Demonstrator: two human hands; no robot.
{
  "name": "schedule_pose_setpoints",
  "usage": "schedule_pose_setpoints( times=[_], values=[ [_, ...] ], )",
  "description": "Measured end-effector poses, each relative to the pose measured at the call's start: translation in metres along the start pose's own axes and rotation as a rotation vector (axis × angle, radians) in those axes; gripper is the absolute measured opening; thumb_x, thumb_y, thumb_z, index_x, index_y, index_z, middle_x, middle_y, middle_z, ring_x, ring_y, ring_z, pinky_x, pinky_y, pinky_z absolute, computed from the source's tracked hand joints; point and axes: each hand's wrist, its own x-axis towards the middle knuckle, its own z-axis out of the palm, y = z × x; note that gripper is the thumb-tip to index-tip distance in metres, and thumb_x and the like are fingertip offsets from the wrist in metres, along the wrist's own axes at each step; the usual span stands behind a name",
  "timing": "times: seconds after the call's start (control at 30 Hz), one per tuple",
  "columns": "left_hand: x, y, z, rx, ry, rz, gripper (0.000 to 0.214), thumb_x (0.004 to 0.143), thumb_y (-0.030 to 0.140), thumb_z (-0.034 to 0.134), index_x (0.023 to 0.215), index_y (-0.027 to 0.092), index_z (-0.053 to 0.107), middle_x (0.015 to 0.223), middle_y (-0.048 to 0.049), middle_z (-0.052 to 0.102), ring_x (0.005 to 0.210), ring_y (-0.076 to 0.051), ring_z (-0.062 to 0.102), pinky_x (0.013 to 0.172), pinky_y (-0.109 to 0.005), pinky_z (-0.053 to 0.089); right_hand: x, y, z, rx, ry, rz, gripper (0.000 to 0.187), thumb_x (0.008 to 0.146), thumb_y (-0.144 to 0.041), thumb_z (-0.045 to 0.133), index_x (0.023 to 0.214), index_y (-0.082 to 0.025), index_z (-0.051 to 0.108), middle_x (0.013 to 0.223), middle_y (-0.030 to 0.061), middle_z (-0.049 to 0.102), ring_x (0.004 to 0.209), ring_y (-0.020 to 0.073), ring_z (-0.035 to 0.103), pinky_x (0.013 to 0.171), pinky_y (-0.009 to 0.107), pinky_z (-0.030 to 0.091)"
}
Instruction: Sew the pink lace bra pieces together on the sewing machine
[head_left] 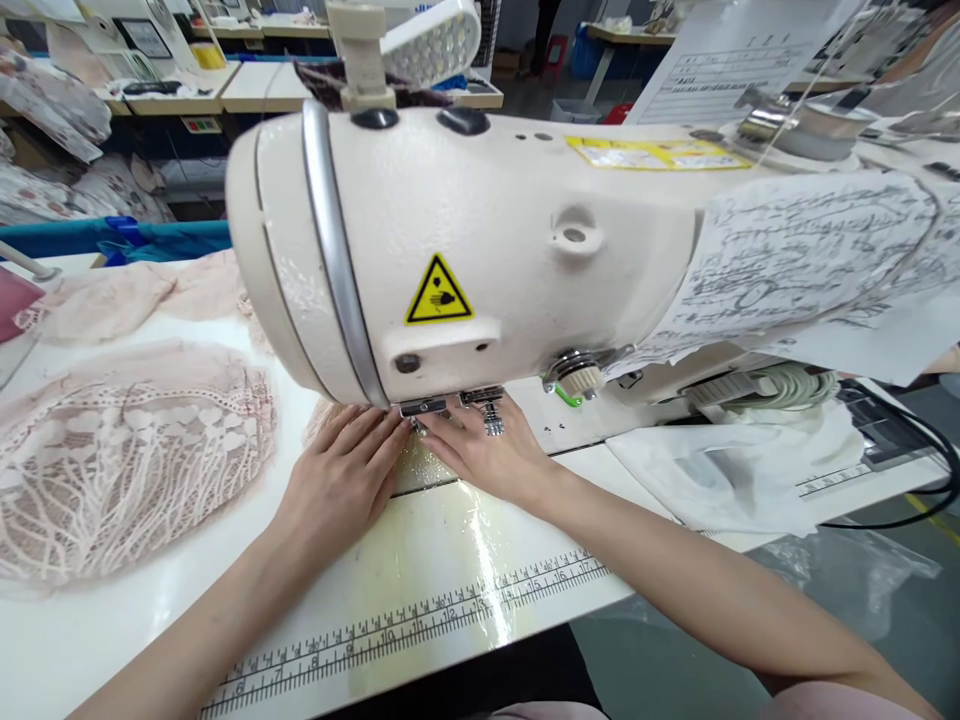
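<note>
My left hand (341,475) lies flat at the left of the needle area, its fingers stretched forward over a pale pink fabric piece (319,418) that is mostly covered. Close on the other side, my right hand (491,455) reaches under the head of a cream sewing machine (480,230), with fingers extended on the machine bed. The machine head hides some of the right fingertips and most of the needle and presser foot. Both hands appear to press down rather than grip. Left of them, a pale pink lace piece (135,470) is spread on the white table.
A printed ruler (420,625) runs along the table's front edge. White cloth (735,470) and a coiled pale cord (795,388) lie at the right. Papers (817,260) hang on the machine arm. More pink fabric (150,295) rests at the back left.
</note>
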Motion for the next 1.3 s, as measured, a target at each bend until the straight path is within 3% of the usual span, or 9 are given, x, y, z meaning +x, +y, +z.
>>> schedule_pose_setpoints(
  times=[0.37,0.6,0.93,1.1,1.23,1.3],
  values=[
    [-0.003,0.0,0.003,-0.01,-0.053,-0.036,0.039,0.092,0.022,0.047,0.128,0.009,0.058,0.127,-0.0117,0.064,0.113,-0.029,0.063,0.102,-0.049,0.046,0.001,0.004,0.002,-0.063,0.131,-0.006,0.037,0.101,-0.043,0.037,0.121,-0.026,0.063,0.082,0.0033,0.074,0.086,0.0212,0.066,0.079,0.038,0.043],
    [-0.001,-0.001,0.003,-0.025,-0.06,-0.063,0.042,0.091,0.023,0.047,0.129,0.009,0.058,0.127,-0.0118,0.065,0.111,-0.03,0.063,0.101,-0.05,0.045,0.002,0.012,-0.003,0.069,0.093,0.008,0.037,0.101,-0.042,0.038,0.119,-0.025,0.066,0.087,0.0029,0.074,0.079,0.0189,0.063,0.087,0.04,0.042],
    [0.001,0.002,0.002,-0.023,-0.086,-0.119,0.045,0.09,0.022,0.045,0.13,0.007,0.057,0.125,-0.0138,0.065,0.113,-0.031,0.061,0.102,-0.049,0.043,0.004,0.016,0.006,0.18,0.213,0.046,0.034,0.097,-0.041,0.048,0.089,-0.02,0.073,0.072,0.0022,0.072,0.066,0.0184,0.061,0.09,0.04,0.044],
    [0.0,0.003,0.003,-0.034,-0.12,-0.153,0.044,0.091,0.022,0.042,0.13,0.007,0.056,0.126,-0.0129,0.065,0.115,-0.03,0.059,0.105,-0.049,0.039,0.005,0.017,0.004,0.354,0.172,0.118,0.032,0.097,-0.039,0.048,0.09,-0.018,0.072,0.077,0.0052,0.072,0.078,0.0212,0.064,0.086,0.041,0.046],
    [0.002,0.002,-0.004,-0.067,-0.166,-0.193,0.043,0.094,0.024,0.039,0.13,0.009,0.055,0.118,-0.013,0.067,0.111,-0.03,0.059,0.102,-0.05,0.04,0.007,0.018,0.001,0.469,0.172,0.134,0.028,0.096,-0.038,0.05,0.085,-0.021,0.071,0.076,0.004,0.07,0.081,0.0211,0.063,0.084,0.042,0.047],
    [0.009,-0.005,-0.007,-0.139,-0.208,-0.255,0.038,0.095,0.028,0.038,0.12,0.012,0.061,0.103,-0.0126,0.07,0.1,-0.03,0.061,0.094,-0.051,0.044,0.007,0.018,0.0,0.498,0.157,0.154,0.032,0.096,-0.039,0.05,0.076,-0.021,0.069,0.071,0.0036,0.067,0.078,0.0207,0.062,0.082,0.042,0.048]
  ],
)
